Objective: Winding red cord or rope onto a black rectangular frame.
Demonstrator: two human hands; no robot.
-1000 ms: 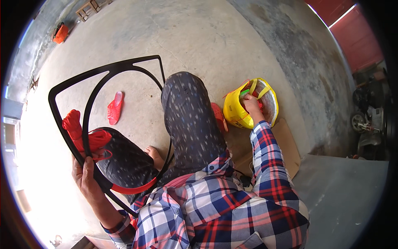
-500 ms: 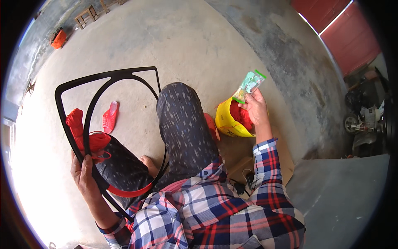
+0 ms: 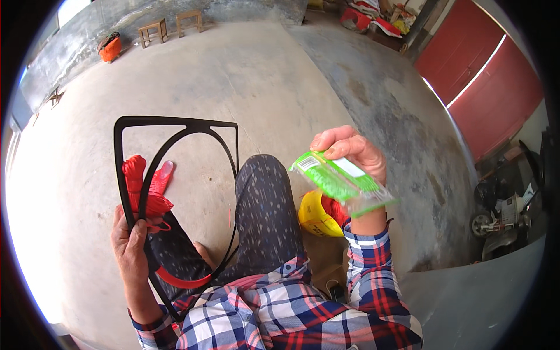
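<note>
My left hand (image 3: 129,242) is closed on the side bar of a black frame (image 3: 118,154), whose outline is angular with a large ring inside. A bundle of red cord (image 3: 135,175) hangs at the frame beside that hand, and red wrapping (image 3: 184,281) covers part of the ring's lower edge. Raised over the right side, my right hand (image 3: 356,150) pinches one end of a green and clear plastic packet (image 3: 332,178). What lies inside the packet is hard to make out. Below it stands a yellow container (image 3: 315,216) with red cord (image 3: 335,209) in it, partly hidden by my forearm.
A red slipper (image 3: 161,178) lies on the concrete floor (image 3: 256,76) behind the frame. Far left are an orange bag-like container (image 3: 109,48) and two wooden stools (image 3: 153,32). Red doors (image 3: 466,58) and a wheeled machine (image 3: 496,216) stand at the right.
My right hand has lifted the packet away from the yellow container and turned it, so another face shows. My left hand still holds the frame. The view has tilted up.
</note>
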